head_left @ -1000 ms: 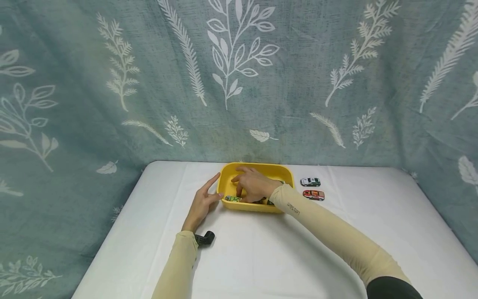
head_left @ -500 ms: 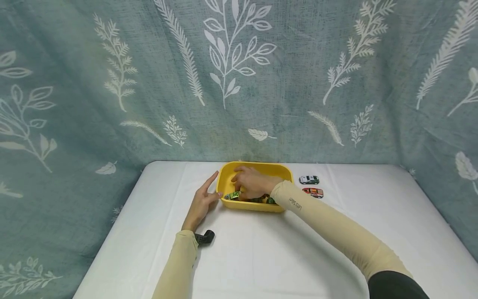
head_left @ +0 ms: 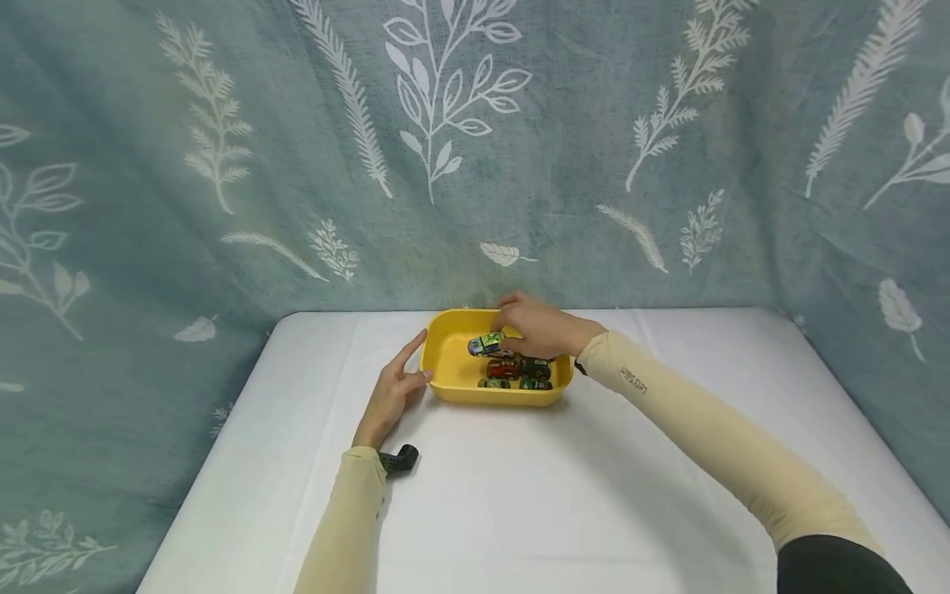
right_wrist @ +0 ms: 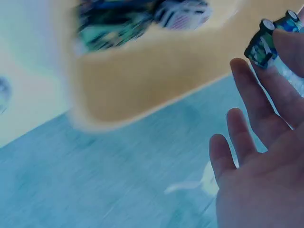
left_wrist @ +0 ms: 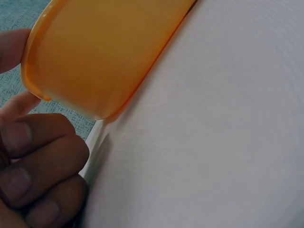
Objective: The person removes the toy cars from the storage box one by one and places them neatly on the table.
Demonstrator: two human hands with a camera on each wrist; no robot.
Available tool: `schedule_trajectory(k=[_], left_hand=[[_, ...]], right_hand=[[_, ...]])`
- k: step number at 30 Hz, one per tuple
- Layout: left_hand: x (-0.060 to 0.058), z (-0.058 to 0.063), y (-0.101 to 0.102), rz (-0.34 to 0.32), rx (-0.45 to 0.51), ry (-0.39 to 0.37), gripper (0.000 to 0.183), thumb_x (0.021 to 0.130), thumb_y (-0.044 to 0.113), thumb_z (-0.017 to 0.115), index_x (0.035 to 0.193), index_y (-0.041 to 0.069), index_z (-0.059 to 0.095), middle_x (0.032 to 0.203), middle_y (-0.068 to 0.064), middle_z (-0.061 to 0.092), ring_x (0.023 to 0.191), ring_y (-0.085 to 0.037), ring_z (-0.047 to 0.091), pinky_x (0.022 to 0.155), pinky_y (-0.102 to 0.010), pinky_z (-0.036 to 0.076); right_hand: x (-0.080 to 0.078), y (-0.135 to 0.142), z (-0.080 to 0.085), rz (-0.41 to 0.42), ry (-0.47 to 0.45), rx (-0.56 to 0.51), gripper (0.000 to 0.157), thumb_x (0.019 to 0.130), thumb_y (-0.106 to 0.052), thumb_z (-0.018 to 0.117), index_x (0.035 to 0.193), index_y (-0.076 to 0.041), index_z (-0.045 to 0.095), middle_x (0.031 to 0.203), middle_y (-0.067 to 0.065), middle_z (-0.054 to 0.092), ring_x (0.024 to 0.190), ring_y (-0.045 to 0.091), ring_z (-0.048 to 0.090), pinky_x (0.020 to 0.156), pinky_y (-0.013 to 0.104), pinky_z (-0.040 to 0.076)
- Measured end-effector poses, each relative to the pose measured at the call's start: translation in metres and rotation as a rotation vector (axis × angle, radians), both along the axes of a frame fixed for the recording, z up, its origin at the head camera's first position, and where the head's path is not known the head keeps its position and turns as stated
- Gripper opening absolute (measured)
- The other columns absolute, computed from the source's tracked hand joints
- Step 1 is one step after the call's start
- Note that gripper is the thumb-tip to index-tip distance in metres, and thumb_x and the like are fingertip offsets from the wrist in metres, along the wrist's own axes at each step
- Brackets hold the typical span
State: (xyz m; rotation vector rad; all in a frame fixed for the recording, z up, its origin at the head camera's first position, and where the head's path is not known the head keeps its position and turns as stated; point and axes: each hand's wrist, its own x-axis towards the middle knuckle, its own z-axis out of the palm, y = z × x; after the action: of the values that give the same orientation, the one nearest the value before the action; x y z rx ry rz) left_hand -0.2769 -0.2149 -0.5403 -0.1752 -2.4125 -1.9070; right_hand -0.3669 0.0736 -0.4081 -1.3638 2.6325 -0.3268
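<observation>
A yellow plastic tub (head_left: 490,396) stands at the back of the table. My left hand (head_left: 389,400) is at its left end, thumb and straight index finger spread along the rim and touching it; the other fingers curl below it in the left wrist view. Above the tub, my right hand (head_left: 545,326) pinches a green and blue toy car (head_left: 486,344) between thumb and fingers. Under it in the tub lie a red toy car (head_left: 502,369), a dark toy car (head_left: 534,369) and two green ones along the front wall, one a green toy car (head_left: 536,384).
White cloth (head_left: 519,495) covers the table, and a leafy green curtain (head_left: 334,165) hangs behind it. At the left edge of the right wrist view, part of a blurred object (right_wrist: 4,92) lies on the table. My right forearm hides the table right of the tub.
My right hand has risen from inside the tub and moved right and back with the toy car in its fingers. The two cars right of the tub are now hidden by my arm.
</observation>
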Motion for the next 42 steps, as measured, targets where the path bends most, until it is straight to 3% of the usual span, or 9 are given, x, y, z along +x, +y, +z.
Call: schedule_trajectory(k=[7,14,22,28,33,42], left_hand=[[0.001,-0.001,0.002,0.006,0.001,-0.011,0.071,0.097,0.019,0.065,0.162,0.037,0.044,0.050,0.009,0.035,0.045,-0.012,0.026,0.047,-0.026,0.028],[0.000,-0.004,0.004,0.000,0.003,-0.021,0.071,0.097,0.019,0.064,0.162,0.037,0.043,0.053,0.004,0.036,0.045,-0.013,0.028,0.047,-0.027,0.029],[0.002,-0.006,0.003,0.000,0.003,-0.030,0.069,0.098,0.020,0.064,0.161,0.041,0.044,0.052,0.008,0.037,0.045,-0.012,0.029,0.047,-0.026,0.029],[0.003,-0.001,-0.002,0.009,-0.003,-0.019,0.070,0.098,0.019,0.064,0.161,0.040,0.044,0.052,0.006,0.037,0.045,-0.013,0.028,0.047,-0.026,0.029],[0.000,0.004,-0.004,0.017,-0.009,-0.009,0.070,0.097,0.019,0.064,0.161,0.040,0.045,0.053,0.004,0.036,0.045,-0.013,0.028,0.047,-0.026,0.028],[-0.002,0.001,0.003,0.013,-0.033,-0.021,0.070,0.098,0.020,0.063,0.163,0.035,0.043,0.052,0.004,0.035,0.045,-0.012,0.027,0.048,-0.027,0.028]], right_hand=[[0.002,0.050,0.006,-0.075,0.089,-0.037,0.030,0.103,-0.019,0.070,0.131,-0.007,0.074,0.129,0.011,0.073,0.129,0.035,0.053,0.110,0.054,0.045],[0.017,0.100,0.013,-0.126,0.164,-0.012,0.028,0.101,-0.017,0.073,0.127,-0.008,0.076,0.119,0.009,0.074,0.113,0.030,0.056,0.095,0.050,0.049],[0.035,0.147,0.008,-0.203,0.226,0.016,0.024,0.097,-0.017,0.076,0.121,-0.010,0.079,0.113,0.007,0.077,0.105,0.029,0.059,0.086,0.048,0.049],[0.044,0.170,0.000,-0.241,0.234,0.007,0.026,0.095,-0.015,0.078,0.120,-0.008,0.079,0.115,0.010,0.078,0.107,0.032,0.060,0.085,0.051,0.050],[0.051,0.179,-0.016,-0.246,0.199,0.015,0.026,0.094,-0.014,0.079,0.120,-0.010,0.079,0.116,0.010,0.077,0.115,0.036,0.060,0.090,0.056,0.052],[0.063,0.187,-0.042,-0.243,0.173,0.004,0.030,0.092,-0.014,0.082,0.120,-0.009,0.079,0.114,0.010,0.077,0.111,0.033,0.062,0.089,0.054,0.053]])
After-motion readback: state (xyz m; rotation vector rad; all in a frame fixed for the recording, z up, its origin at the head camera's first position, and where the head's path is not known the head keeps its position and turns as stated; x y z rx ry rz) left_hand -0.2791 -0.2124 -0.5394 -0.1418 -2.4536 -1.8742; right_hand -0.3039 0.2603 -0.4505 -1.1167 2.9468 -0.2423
